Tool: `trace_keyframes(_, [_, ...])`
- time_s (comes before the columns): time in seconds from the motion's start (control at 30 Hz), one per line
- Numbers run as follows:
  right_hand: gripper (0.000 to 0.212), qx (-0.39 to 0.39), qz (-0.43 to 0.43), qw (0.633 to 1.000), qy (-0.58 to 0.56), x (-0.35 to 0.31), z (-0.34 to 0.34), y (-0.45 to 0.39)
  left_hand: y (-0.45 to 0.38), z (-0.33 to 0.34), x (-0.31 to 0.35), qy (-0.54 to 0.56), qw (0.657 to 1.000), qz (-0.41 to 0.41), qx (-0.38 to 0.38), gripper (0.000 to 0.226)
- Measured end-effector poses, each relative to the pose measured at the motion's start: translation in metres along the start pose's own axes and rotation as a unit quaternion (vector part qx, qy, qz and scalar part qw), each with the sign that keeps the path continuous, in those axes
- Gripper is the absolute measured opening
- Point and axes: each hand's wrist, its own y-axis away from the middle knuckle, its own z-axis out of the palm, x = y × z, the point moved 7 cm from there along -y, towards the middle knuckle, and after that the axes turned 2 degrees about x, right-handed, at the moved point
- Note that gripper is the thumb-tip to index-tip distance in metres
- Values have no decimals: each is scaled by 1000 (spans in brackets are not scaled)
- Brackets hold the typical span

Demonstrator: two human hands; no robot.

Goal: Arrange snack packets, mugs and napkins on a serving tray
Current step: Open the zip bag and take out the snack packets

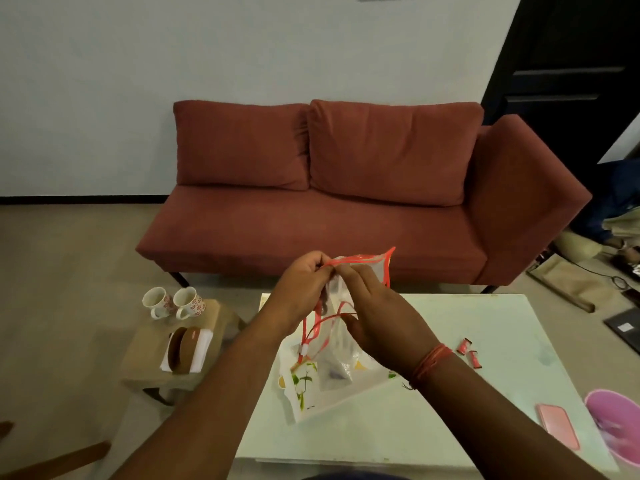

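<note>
Both my hands hold a clear plastic pouch [375,268] with orange-red trim above the white table. My left hand [300,289] pinches its top edge at the left; my right hand [377,311] grips it just beside. Under the pouch lies a white serving tray [313,393] with a green leaf print. Two small red snack packets [469,351] lie on the table to the right. Two floral mugs [173,302] stand on a low stool at the left, with a stack of white napkins [204,344] in a brown holder in front of them.
The white coffee table [485,410] carries a pink phone [557,426] and a pink tub [620,424] at the right edge. The wooden stool [152,355] stands left of it. A red sofa [329,209] stands behind. Clutter lies on the floor at far right.
</note>
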Motion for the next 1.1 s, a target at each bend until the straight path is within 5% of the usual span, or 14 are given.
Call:
trace_keyframes(0.13, [48,-30,-17,996,79,3,7,-4,-7,-16,2,-75,995,21,69,16])
trace_keyframes(0.33, [58,-69,-53,989,118,3,16,-6,-7,-6,9,-147,987,69,25,15])
trace_keyframes(0.5, [16,-111,-124,977,134,-8,19,-8,-13,-7,4,-138,987,64,41,15])
trace_keyframes(0.77, [29,-214,-130,953,172,-21,20,26,-32,-48,-18,-162,969,50,177,17])
trace_keyframes(0.93, [61,-403,-22,906,129,-13,24,43,-20,-5,-8,-169,976,99,97,18])
trace_keyframes(1.1, [34,-371,51,927,20,7,26,5,-11,22,5,-195,969,150,27,16])
